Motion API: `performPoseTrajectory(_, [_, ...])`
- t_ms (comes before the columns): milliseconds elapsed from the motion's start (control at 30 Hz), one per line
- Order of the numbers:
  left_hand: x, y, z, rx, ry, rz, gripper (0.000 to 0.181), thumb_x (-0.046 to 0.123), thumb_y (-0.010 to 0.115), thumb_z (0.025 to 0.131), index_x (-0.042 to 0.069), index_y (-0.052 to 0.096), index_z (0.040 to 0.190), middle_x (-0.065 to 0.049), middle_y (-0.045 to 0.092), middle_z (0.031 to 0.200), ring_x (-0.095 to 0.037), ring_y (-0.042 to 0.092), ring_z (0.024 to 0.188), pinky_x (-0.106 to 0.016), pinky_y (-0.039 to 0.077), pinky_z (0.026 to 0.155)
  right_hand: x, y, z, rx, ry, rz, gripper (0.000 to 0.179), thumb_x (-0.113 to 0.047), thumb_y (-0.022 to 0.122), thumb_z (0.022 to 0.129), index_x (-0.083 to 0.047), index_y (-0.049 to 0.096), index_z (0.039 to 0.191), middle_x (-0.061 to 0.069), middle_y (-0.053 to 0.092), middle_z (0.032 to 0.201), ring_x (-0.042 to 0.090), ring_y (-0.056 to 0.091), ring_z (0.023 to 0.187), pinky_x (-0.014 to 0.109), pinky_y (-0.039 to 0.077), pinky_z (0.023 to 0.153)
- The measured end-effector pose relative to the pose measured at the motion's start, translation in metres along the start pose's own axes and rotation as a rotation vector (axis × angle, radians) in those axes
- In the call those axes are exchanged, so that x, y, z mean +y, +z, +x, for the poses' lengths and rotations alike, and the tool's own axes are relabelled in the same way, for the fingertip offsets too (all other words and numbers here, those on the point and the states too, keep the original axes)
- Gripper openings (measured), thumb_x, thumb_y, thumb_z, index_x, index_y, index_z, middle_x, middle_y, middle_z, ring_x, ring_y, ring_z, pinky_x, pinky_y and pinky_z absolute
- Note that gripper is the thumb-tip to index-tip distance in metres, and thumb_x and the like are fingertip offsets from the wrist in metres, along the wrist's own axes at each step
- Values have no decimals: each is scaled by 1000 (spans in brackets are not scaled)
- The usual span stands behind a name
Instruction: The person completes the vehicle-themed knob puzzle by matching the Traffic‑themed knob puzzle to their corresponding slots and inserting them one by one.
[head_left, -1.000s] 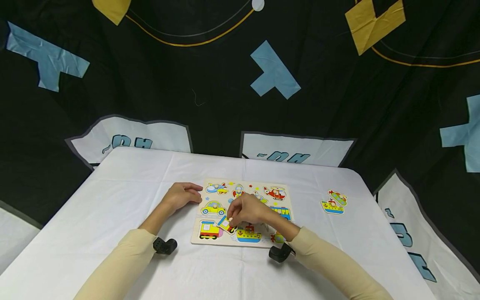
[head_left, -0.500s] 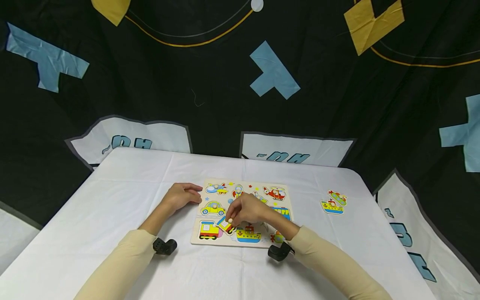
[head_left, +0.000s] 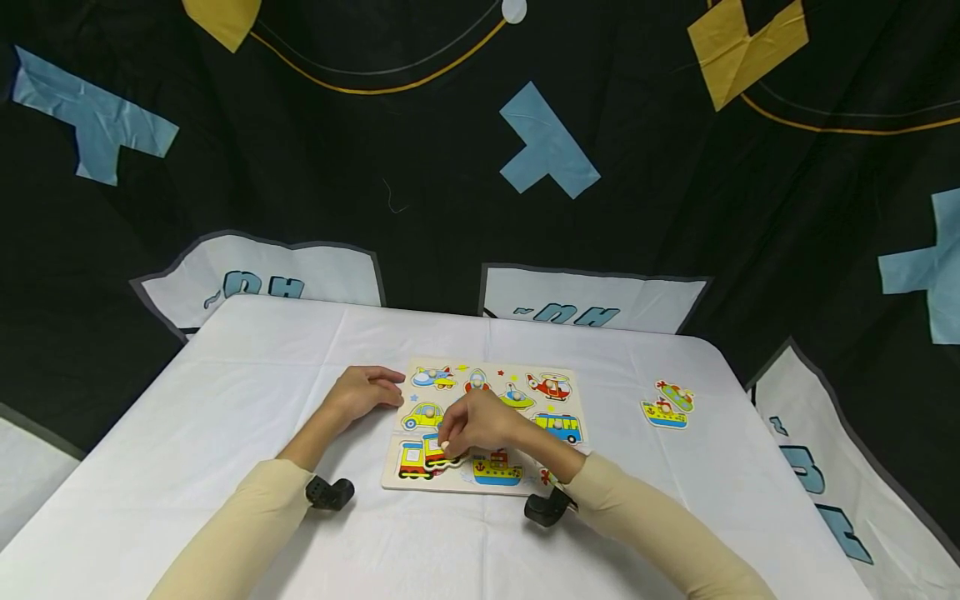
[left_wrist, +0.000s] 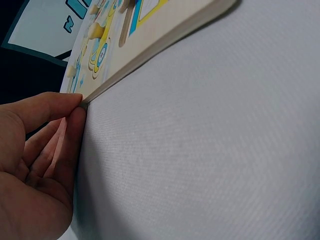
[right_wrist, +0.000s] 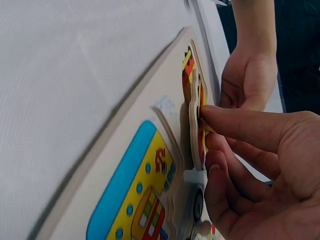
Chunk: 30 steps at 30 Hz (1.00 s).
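Note:
A wooden peg puzzle board [head_left: 393, 468] lies on the white-covered table in the head view. My left hand [head_left: 365, 390] is at its left edge; in the left wrist view the thumb and a finger [left_wrist: 75, 117] pinch the board's edge. My right hand [head_left: 480, 421] pinches a train puzzle piece [head_left: 432, 451] by its small knob. The piece overlaps the lower-left train picture, and in the right wrist view its wooden edge [right_wrist: 194, 125] stands tilted close over the board. A boat picture [right_wrist: 127, 195] shows to its right on the board.
Two loose pieces, a boat [head_left: 665, 414] and a green and red one [head_left: 677, 395], lie overlapping on the table [head_left: 630, 500] right of the board. Knobbed pieces such as a car [head_left: 426, 415] and a helicopter [head_left: 550, 386] sit on the board. A black cloth hangs behind.
My right hand has moved a little left with the train piece, which has turned from slanted to nearly level with the board's train picture. The left hand has stayed put.

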<state>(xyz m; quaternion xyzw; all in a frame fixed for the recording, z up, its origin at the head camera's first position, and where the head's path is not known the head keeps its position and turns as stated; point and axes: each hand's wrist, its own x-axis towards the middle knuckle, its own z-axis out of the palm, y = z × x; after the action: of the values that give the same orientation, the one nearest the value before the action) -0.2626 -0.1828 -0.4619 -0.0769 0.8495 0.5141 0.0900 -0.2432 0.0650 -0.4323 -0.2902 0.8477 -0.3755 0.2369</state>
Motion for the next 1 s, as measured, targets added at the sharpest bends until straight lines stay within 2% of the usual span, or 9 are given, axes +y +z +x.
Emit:
performPoseTrajectory(333, [1,0,0,3,24,15,43,11,79,82,5,71,124,1,74,79,-12,66,74,-25,52,75,-9,14,8,-18,-24,53,10,-4,84,78,-10,78,82,-3,71,66,8,62,57,20,47,56])
performPoseTrajectory(733, [1,-1,-1,-8,46,1,43,9,79,82,3,70,123,0,74,80,-10,66,74,-23,51,73,-15,26,13,-12,-30,42,11,-2,85,76,-9,77,80,-1,69,64,7,61,56,18,42,55])
performPoseTrajectory(1000, [1,-1,-2,-9,47,5,43,9,78,82,3,70,124,-2,75,82,-11,67,75,-24,51,75,-16,28,13,-18,-35,76,11,0,84,76,-7,76,80,0,70,64,7,62,55,17,45,54])
